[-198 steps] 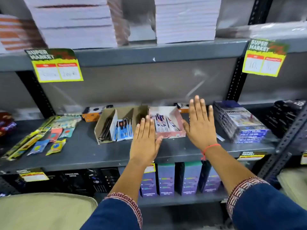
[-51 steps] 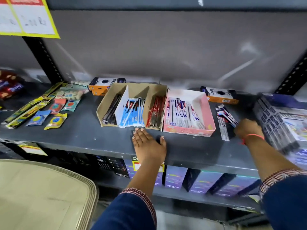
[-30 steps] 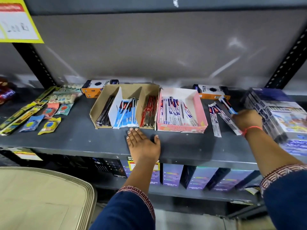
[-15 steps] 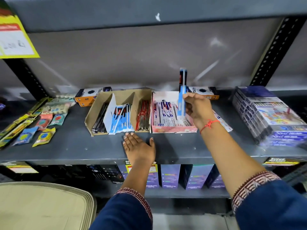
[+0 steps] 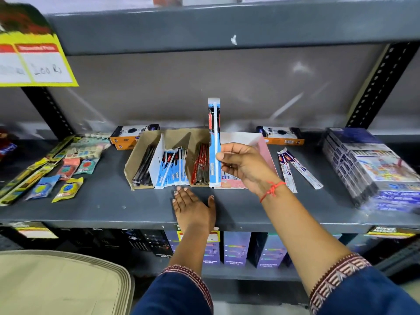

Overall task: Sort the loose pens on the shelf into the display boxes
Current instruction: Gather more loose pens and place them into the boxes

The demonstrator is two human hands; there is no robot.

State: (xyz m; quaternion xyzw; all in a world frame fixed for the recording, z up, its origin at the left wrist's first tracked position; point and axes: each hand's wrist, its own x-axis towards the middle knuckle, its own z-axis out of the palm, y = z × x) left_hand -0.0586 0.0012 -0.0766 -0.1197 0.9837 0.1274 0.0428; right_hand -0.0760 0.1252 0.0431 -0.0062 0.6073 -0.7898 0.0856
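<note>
My right hand (image 5: 244, 167) grips a blue-and-white packaged pen (image 5: 214, 142) and holds it upright over the seam between the brown divided box (image 5: 141, 153) and the pink display box (image 5: 264, 153). The brown box holds black pens on the left, blue-packaged pens (image 5: 171, 169) in the middle and red pens (image 5: 201, 165) on the right. Two loose packaged pens (image 5: 295, 168) lie on the grey shelf (image 5: 109, 208) to the right of the pink box. My left hand (image 5: 193, 209) rests flat, fingers apart, on the shelf in front of the boxes.
Two orange-and-black cartons (image 5: 134, 135) (image 5: 280, 135) stand behind the boxes. Sachets and long yellow packets (image 5: 56, 171) lie at the left, a stack of wrapped packs (image 5: 368, 167) at the right. Purple boxes (image 5: 236, 248) fill the shelf below. A beige chair (image 5: 59, 283) stands at bottom left.
My right hand picked a blue-packaged pen from the loose ones at the right and carried it leftward, upright, over the display boxes. My left hand stayed flat on the shelf.
</note>
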